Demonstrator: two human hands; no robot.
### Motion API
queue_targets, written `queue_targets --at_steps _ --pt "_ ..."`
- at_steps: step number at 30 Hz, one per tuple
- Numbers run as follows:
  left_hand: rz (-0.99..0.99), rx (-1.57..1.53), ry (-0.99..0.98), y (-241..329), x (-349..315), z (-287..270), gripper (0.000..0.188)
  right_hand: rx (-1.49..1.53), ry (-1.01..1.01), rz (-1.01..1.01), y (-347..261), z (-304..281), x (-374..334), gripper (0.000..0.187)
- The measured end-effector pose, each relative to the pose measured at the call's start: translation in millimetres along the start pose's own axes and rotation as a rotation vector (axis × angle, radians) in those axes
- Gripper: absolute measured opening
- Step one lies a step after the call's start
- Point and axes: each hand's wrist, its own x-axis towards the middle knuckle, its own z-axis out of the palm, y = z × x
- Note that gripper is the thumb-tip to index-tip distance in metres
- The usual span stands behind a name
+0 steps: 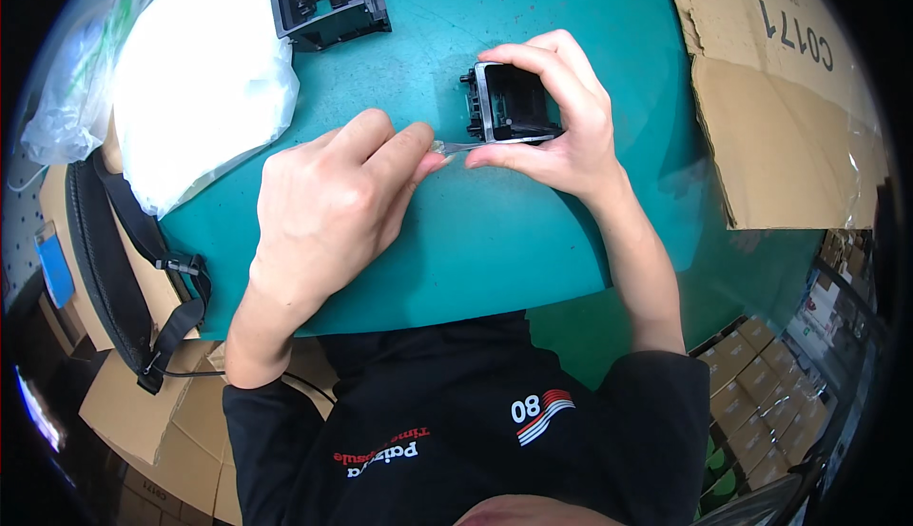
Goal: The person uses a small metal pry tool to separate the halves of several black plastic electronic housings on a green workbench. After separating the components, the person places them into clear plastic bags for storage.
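My right hand [580, 126] grips a black plastic housing [521, 107] by its side, thumb below and fingers above. The housing is box-shaped and hollow, with a lighter grey rim along its left edge and small dark parts jutting out beyond it. At the housing's lower left corner, my left hand [338, 188] is closed in a pinch on a thin, clear film strip [458, 147]. The strip stretches from my left fingertips to the housing's lower edge, near my right thumb. How it is joined there is too small to tell.
Similar black housings [333, 27] lie on the green tabletop [456, 250] at the far left. Beside them is a white plastic bag [204, 79]. A cardboard box [785, 126] stands at the right, and a black strap [105, 250] hangs at the left edge. Stacked cartons [761, 393] sit lower right.
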Motion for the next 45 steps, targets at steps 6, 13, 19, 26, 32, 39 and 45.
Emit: queue_targets --at_steps 6,13,19,26,32,39,45 --pt "-0.025 0.064 -0.001 0.5 5.7 2.4 0.014 0.011 -0.005 0.016 -1.2 0.4 -0.1 0.071" --pt "0.003 0.001 -0.008 2.4 6.5 0.8 0.012 0.031 -0.001 0.031 -1.8 0.0 -0.3 0.070" --pt "-0.001 0.082 0.024 2.1 9.4 4.0 0.011 0.012 0.002 0.020 -2.7 -0.7 1.0 0.068" --pt "-0.007 0.085 0.067 -1.3 16.1 3.1 0.014 -0.005 0.079 0.035 3.7 3.2 -4.1 0.077" --pt "-0.073 0.094 0.083 -6.3 25.0 4.3 0.015 -0.015 0.048 0.027 5.8 2.6 -5.7 0.077" --pt "-0.095 0.104 0.092 -8.8 28.4 5.5 0.016 0.003 0.044 0.025 5.2 3.0 -5.0 0.075" --pt "-0.074 0.099 0.108 -11.8 25.9 8.5 0.018 -0.002 0.032 0.029 5.8 1.9 -5.0 0.075"
